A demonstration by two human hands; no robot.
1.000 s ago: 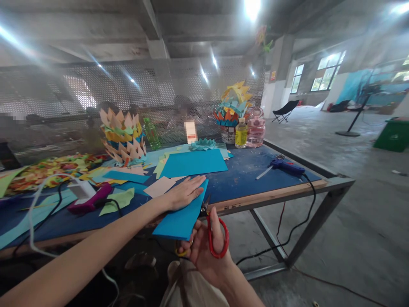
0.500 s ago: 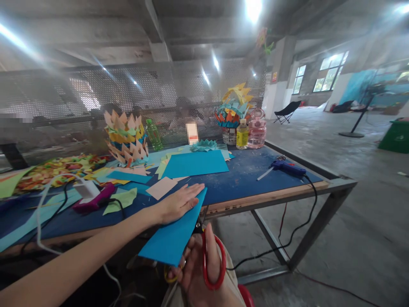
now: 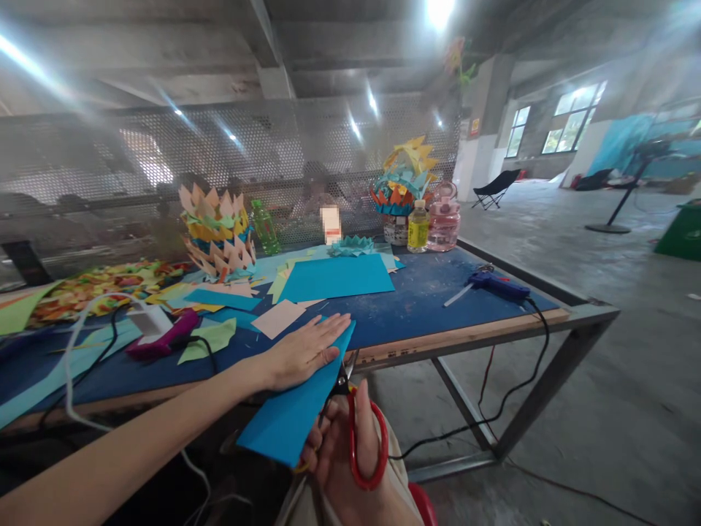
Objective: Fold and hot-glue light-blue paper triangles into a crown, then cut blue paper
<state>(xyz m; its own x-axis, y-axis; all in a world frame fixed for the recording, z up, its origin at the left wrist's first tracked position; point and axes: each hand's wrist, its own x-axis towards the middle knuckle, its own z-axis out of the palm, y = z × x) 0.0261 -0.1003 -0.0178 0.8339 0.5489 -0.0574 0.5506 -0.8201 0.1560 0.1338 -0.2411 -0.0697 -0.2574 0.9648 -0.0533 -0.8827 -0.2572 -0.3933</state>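
Observation:
My left hand [image 3: 304, 352] lies flat with fingers stretched out on a narrow blue paper sheet [image 3: 280, 427], pressing it at the table's front edge. The near end of that sheet sticks out past the edge and sags. My right hand [image 3: 342, 467] holds red-handled scissors [image 3: 382, 442], thumb through the red loop. Their blades stand apart beside the sheet's right edge, partly hidden by the paper. Just beyond my left hand are a pale pink paper piece [image 3: 279, 318] and a larger blue sheet [image 3: 336, 277].
A blue glue gun [image 3: 501, 286] lies at the right, its black cord hanging off the table [image 3: 427, 310]. A purple power strip [image 3: 164, 337] with a white plug sits left. Layered paper crowns [image 3: 216, 234], a green bottle [image 3: 265, 228], a yellow-labelled bottle [image 3: 418, 232] and a pink jug [image 3: 445, 223] stand behind.
The scissor blades have swung wider apart, and the lower loop has shifted behind the blue sheet. The sheet's near end has dipped slightly. My left hand stays in place.

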